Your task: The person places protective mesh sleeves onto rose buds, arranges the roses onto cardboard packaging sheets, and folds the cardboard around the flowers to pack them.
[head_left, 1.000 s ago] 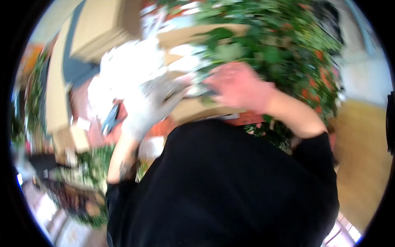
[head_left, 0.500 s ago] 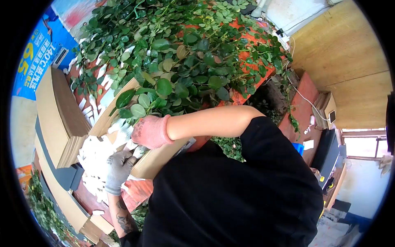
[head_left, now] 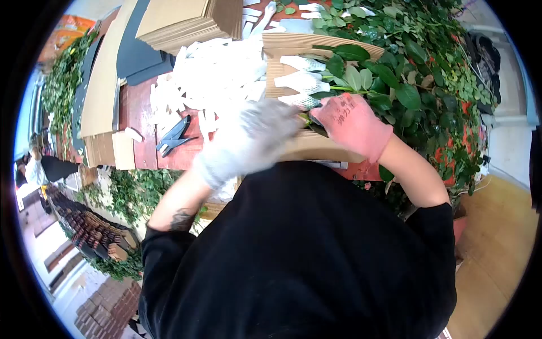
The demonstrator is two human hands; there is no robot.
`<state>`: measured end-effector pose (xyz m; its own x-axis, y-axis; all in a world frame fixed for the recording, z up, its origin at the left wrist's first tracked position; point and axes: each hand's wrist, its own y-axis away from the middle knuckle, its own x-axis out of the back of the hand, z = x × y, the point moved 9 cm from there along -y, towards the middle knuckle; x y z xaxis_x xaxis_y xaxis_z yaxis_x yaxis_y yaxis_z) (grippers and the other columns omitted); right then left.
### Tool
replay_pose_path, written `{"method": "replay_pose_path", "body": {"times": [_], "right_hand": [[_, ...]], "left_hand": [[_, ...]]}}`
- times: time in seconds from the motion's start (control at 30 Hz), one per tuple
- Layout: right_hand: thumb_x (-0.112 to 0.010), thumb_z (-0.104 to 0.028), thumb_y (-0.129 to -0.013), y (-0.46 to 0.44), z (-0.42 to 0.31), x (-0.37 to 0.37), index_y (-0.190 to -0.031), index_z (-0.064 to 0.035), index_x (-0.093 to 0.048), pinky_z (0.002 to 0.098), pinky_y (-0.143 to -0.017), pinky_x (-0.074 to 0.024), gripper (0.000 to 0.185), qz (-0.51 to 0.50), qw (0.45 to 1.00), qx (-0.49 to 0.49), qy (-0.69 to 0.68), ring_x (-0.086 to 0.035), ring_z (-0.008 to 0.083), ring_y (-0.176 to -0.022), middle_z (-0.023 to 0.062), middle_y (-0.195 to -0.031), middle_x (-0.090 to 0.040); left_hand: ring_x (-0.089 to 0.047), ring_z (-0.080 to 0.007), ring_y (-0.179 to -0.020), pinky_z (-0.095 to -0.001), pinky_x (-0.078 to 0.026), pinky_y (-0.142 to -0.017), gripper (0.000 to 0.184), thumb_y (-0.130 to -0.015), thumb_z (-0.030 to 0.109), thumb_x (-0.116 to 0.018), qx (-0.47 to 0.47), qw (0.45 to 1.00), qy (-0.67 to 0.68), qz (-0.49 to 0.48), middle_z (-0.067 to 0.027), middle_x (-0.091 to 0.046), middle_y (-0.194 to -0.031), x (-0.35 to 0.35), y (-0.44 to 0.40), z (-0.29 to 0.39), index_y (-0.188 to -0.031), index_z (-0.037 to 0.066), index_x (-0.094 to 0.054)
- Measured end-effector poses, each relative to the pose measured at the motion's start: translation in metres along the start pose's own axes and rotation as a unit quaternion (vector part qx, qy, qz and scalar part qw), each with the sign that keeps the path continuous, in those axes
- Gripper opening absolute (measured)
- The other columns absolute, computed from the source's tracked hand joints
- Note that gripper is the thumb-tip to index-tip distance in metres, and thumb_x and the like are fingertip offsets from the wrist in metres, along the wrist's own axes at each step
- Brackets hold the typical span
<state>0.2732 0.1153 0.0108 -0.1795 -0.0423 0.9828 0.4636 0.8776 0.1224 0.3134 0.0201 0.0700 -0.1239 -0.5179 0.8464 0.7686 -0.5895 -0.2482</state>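
Observation:
My left hand (head_left: 257, 135), in a grey-white glove and blurred, is over the lower left part of a corrugated cardboard sheet (head_left: 322, 40). My right hand (head_left: 351, 125), in a pink glove, is closed at the stem side of the netted flower heads, just right of my left fingertips. What its fingers grip is too hidden to name. Several white-netted heads (head_left: 305, 82) lie side by side on the cardboard, their leafy stems (head_left: 387, 79) pointing right. Left of them is a heap of white net sleeves (head_left: 217, 70). A dark stapler (head_left: 176, 135) lies on the red table (head_left: 138, 107).
A stack of cardboard sheets (head_left: 180, 25) stands at the upper left beside dark sheets (head_left: 135, 53). Leafy stems (head_left: 446, 85) cover the table's right side. Far left, a person (head_left: 36, 169) is near more greenery. A wooden board (head_left: 497, 226) is at the right.
The view has swung back from the right side of the room to the table. My right forearm now comes from the lower right, and my left hand has moved over the cardboard.

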Motion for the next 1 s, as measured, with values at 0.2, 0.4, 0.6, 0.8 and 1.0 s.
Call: {"method": "replay_pose_path", "body": {"times": [0.2, 0.4, 0.6, 0.8, 1.0], "right_hand": [[-0.065, -0.027, -0.075, 0.004, 0.003, 0.038, -0.112, -0.0173, -0.058, 0.0368, -0.077, -0.0442, 0.039, 0.077, 0.988, -0.102, 0.092, -0.061, 0.0234, -0.089, 0.0071, -0.106, -0.063], [-0.059, -0.022, -0.078, 0.0, 0.019, 0.003, -0.114, -0.01, -0.056, 0.0396, -0.074, -0.0496, 0.038, 0.1, 0.991, -0.065, 0.057, -0.063, 0.0267, -0.09, 0.0136, -0.109, -0.062], [-0.059, -0.02, -0.079, 0.002, 0.027, 0.004, -0.115, -0.0098, -0.056, 0.0397, -0.081, -0.0482, 0.038, 0.08, 0.991, -0.112, 0.0, -0.061, 0.0266, -0.098, 0.0145, -0.11, -0.063], [-0.059, -0.019, -0.079, 0.005, 0.018, 0.005, -0.115, -0.0085, -0.057, 0.0398, -0.086, -0.047, 0.038, 0.115, 0.992, -0.05, 0.025, -0.059, 0.027, -0.104, 0.0142, -0.109, -0.063], [-0.063, -0.02, -0.08, 0.009, 0.032, -0.016, -0.118, -0.0106, -0.055, 0.0409, -0.091, -0.0418, 0.04, 0.091, 0.989, -0.112, -0.038, -0.055, 0.03, -0.107, 0.0137, -0.12, -0.057]], "left_hand": [[-0.056, -0.0299, -0.111, -0.0414, -0.044, -0.095, 0.032, -0.081, 0.017, -0.061, 0.059, 0.998, -0.008, 0.003, -0.0128, -0.061, -0.117, -0.029, 0.01, -0.001, -0.11, 0.004, -0.063], [-0.056, -0.0299, -0.112, -0.0408, -0.043, -0.096, 0.031, -0.082, 0.015, -0.06, 0.06, 0.994, 0.086, 0.024, -0.0133, -0.061, -0.117, -0.035, 0.012, -0.014, -0.11, 0.004, -0.063], [-0.059, -0.0312, -0.107, -0.0398, -0.046, -0.091, 0.028, -0.084, 0.016, -0.06, 0.058, 0.987, 0.152, 0.008, -0.0141, -0.064, -0.112, -0.031, 0.003, -0.023, -0.109, 0.004, -0.063], [-0.063, -0.0305, -0.088, -0.0386, -0.049, -0.078, 0.025, -0.084, 0.021, -0.062, 0.164, 0.983, 0.079, 0.025, -0.0146, -0.064, -0.089, -0.022, -0.008, -0.068, -0.103, 0.007, -0.067], [-0.062, -0.0305, -0.079, -0.0391, -0.048, -0.071, 0.018, -0.083, 0.02, -0.062, 0.169, 0.984, 0.038, -0.048, -0.0139, -0.063, -0.08, -0.038, -0.007, -0.083, -0.093, 0.007, -0.067]]}}
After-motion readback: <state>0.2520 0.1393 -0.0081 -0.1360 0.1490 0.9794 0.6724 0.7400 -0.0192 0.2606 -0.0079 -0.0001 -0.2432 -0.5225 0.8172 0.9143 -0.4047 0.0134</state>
